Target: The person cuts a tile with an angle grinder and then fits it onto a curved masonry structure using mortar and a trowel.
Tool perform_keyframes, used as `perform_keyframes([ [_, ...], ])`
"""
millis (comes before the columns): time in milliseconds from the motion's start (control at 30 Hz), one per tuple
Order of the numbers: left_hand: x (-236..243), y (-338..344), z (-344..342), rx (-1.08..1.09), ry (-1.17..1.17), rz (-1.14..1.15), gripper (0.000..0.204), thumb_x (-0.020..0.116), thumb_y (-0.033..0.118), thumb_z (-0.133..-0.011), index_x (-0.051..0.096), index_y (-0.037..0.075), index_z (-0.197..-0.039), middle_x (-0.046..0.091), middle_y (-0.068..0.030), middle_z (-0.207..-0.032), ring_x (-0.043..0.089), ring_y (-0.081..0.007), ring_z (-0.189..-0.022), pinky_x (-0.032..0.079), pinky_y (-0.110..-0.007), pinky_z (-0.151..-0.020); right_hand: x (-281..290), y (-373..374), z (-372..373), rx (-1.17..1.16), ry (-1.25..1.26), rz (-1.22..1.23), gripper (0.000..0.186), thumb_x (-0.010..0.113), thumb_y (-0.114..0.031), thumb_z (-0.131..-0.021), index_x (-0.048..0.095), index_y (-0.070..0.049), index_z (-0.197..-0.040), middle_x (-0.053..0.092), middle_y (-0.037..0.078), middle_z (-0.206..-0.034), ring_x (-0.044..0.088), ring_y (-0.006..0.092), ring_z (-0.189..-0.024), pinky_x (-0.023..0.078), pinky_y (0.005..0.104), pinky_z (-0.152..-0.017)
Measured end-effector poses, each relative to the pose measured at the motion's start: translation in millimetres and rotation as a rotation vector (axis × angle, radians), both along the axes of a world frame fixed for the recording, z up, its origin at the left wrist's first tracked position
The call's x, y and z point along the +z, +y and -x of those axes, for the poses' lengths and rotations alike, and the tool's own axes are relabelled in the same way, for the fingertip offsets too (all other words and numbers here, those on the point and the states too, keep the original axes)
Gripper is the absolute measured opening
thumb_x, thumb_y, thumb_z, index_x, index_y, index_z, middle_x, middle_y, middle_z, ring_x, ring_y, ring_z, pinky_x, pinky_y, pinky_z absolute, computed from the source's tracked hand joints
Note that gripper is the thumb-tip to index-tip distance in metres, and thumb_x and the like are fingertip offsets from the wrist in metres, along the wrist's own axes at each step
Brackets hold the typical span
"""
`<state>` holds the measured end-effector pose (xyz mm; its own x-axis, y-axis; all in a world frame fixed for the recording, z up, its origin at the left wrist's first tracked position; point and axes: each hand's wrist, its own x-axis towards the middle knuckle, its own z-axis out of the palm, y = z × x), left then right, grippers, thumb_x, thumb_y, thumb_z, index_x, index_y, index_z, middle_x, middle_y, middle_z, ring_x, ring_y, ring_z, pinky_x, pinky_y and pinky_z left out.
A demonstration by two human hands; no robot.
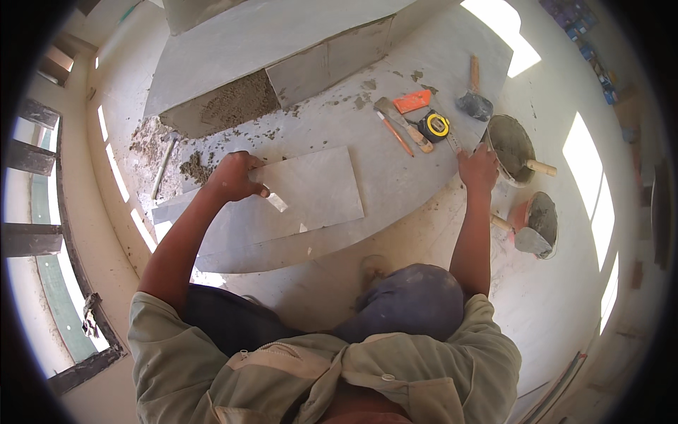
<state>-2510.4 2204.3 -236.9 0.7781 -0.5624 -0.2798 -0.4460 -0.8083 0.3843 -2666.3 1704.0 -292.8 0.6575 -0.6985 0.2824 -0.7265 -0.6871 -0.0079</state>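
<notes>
My left hand is at the upper left part of a grey rectangular tile, fingers curled at its edge and thumb over its face. The tile lies on a larger, curved-edged grey slab. My right hand is bent beside the rim of a mortar-smeared bucket, close to the end of a thin metal ruler; what its fingers grip is hidden. Near it lie a yellow and black tape measure, a pencil, a wooden-handled tool and an orange piece.
A rubber mallet lies beyond the bucket. To the right stands a smaller bucket with a trowel. Ahead rises a tiled step with wet mortar in its open front. A hammer and mortar crumbs lie left.
</notes>
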Motion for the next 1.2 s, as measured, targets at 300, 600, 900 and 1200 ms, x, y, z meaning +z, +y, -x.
perform_keyframes([
  [300,7,6,4,-0.001,-0.066,-0.097,0.061,0.094,0.027,-0.063,0.075,0.008,-0.118,0.070,-0.0180,-0.115,0.067,-0.0356,-0.109,0.054,-0.043,-0.095,-4,-38,3,0.148,0.016,-0.299,0.059,0.048,-0.051,-0.103,0.068,0.005,-0.097,0.068,0.033,-0.100,0.066,0.0493,-0.100,0.049,0.0565,-0.086],
  [600,28,16,4,0.068,-0.054,0.033,0.050,0.088,0.030,-0.078,0.073,0.010,-0.120,0.069,-0.0166,-0.120,0.066,-0.0342,-0.112,0.054,-0.045,-0.096,35,-6,1,0.143,-0.230,-0.426,0.070,0.056,-0.058,-0.100,0.067,0.007,-0.077,0.059,0.021,-0.067,0.051,0.0332,-0.064,0.044,0.0477,-0.068],
  [900,90,-47,37,0.023,-0.698,0.581,0.070,0.061,0.059,-0.097,0.057,0.003,-0.139,0.062,-0.0206,-0.134,0.062,-0.0362,-0.120,0.051,-0.046,-0.101,59,84,37,0.693,-0.494,-0.804,0.054,0.060,-0.048,-0.103,0.060,-0.005,-0.071,0.041,-0.006,-0.062,0.036,0.0057,-0.063,0.030,0.0278,-0.055],
  [1200,95,-9,22,0.253,-0.564,0.449,0.097,0.063,0.072,-0.088,0.047,-0.004,-0.146,0.063,-0.0248,-0.130,0.061,-0.0391,-0.124,0.051,-0.050,-0.099,48,188,17,0.827,-0.316,-1.063,0.053,0.057,-0.046,-0.105,0.055,-0.003,-0.075,0.044,-0.003,-0.063,0.038,0.0075,-0.061,0.036,0.0290,-0.055],
])
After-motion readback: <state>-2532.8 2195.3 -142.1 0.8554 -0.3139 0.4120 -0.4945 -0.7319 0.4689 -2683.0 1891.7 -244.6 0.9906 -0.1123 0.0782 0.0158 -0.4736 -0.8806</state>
